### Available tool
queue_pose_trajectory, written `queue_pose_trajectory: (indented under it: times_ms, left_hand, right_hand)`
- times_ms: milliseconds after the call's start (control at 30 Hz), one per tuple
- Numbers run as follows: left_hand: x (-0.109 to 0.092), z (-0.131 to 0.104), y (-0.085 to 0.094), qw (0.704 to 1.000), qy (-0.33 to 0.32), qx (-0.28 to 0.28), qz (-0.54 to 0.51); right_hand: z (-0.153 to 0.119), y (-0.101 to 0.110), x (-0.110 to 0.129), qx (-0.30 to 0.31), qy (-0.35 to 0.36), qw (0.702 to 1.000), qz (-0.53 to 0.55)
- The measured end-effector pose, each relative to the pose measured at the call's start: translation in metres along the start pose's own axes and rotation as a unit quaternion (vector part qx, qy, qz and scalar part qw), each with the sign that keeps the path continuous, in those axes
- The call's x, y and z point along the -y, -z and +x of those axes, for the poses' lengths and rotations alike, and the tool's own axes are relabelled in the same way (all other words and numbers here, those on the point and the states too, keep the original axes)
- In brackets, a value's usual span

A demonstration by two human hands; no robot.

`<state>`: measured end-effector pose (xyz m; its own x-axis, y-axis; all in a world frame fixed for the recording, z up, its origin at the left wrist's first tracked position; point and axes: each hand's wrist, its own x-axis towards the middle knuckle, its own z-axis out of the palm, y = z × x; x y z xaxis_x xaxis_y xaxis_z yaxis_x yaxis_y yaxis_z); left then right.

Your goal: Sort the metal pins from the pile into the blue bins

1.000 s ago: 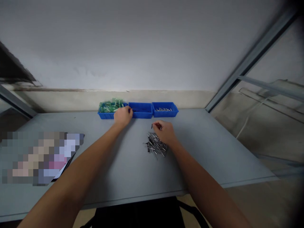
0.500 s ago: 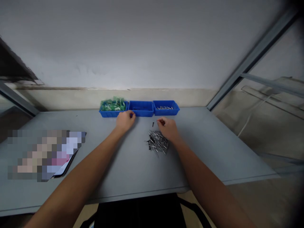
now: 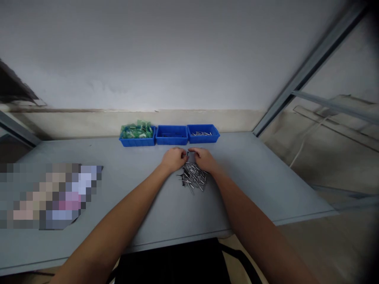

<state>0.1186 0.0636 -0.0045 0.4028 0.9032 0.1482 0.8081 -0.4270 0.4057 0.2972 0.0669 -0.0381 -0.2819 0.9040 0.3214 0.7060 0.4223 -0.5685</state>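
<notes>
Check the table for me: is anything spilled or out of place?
Yes: a loose pile of metal pins lies on the bare table, outside the three blue bins. Both hands meet at its far edge.

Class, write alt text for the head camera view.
Two bare hands, left hand and right hand, meet at the far edge of a pile of metal pins on a grey table. Behind stand three blue trays, the left one full of green packets.
</notes>
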Motion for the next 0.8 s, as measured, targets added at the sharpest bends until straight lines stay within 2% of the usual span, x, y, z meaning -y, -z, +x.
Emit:
queue_pose_trajectory:
  times_ms: [167,367,467,600,800]
  left_hand:
    - [-0.006,0.007,-0.006,0.999,0.043,-0.011,0.007]
    - [-0.006,0.002,-0.006,0.999,0.037,-0.012,0.011]
    - [0.000,-0.002,-0.006,0.999,0.014,-0.040,-0.003]
    - [0.009,-0.009,-0.001,0.991,-0.044,-0.097,-0.076]
    - [0.009,-0.023,0.011,0.976,-0.097,-0.123,-0.153]
  right_hand:
    - [0.000,0.002,0.002,0.012,0.013,0.999,0.050]
    - [-0.001,0.005,0.010,0.007,-0.008,0.997,0.080]
    - [-0.002,0.007,0.015,0.001,-0.023,0.996,0.091]
    - [-0.003,0.010,0.026,0.002,-0.019,0.993,0.117]
    - [-0.007,0.013,0.043,-0.026,0.000,0.992,0.124]
